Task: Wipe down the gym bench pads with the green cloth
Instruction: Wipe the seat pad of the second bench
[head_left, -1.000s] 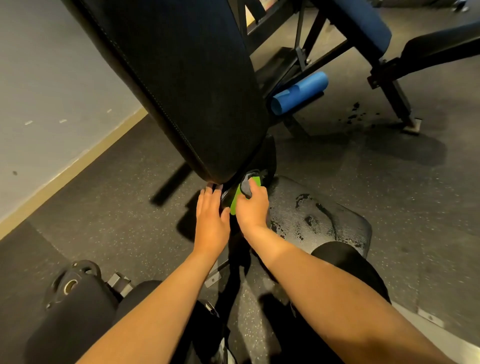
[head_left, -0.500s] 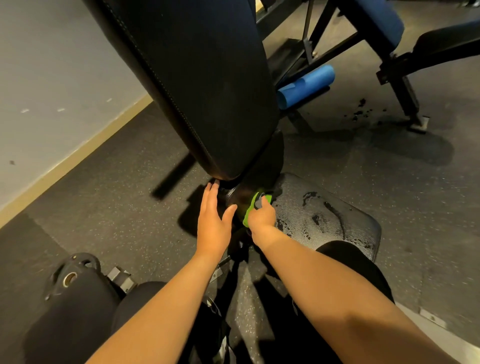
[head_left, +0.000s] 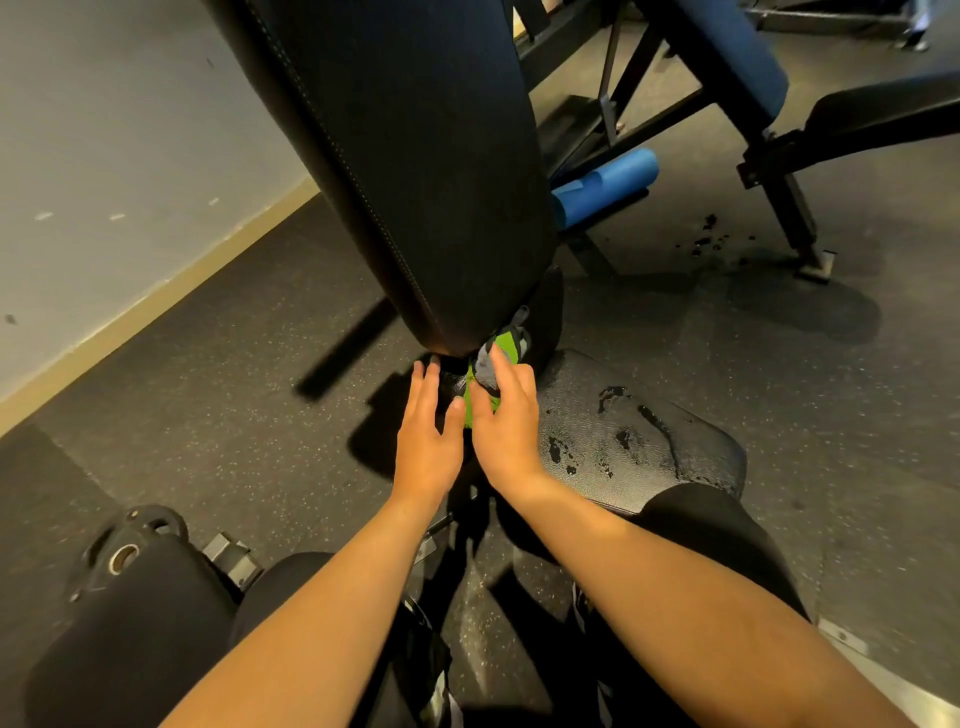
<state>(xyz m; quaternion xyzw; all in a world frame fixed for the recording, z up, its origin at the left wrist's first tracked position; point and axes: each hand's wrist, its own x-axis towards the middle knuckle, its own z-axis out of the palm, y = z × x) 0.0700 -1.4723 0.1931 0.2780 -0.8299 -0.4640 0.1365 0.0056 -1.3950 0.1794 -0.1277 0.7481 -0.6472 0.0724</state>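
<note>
A tall black back pad slopes up in front of me, and a black seat pad with wet streaks lies below it to the right. The green and grey cloth is bunched in the gap where the two pads meet. My right hand presses on the cloth with straight fingers. Beside it on the left, my left hand rests flat with fingers extended at the foot of the back pad. Most of the cloth is hidden under my right hand.
A blue foam roller lies on the rubber floor behind the bench. Another bench with a blue pad and black frame stands at the upper right. A padded leg roller sits at the lower left. A grey wall runs along the left.
My right hand has pushed the cloth back up into the gap under the back pad after dipping lower half a second ago. My left hand stays beside it.
</note>
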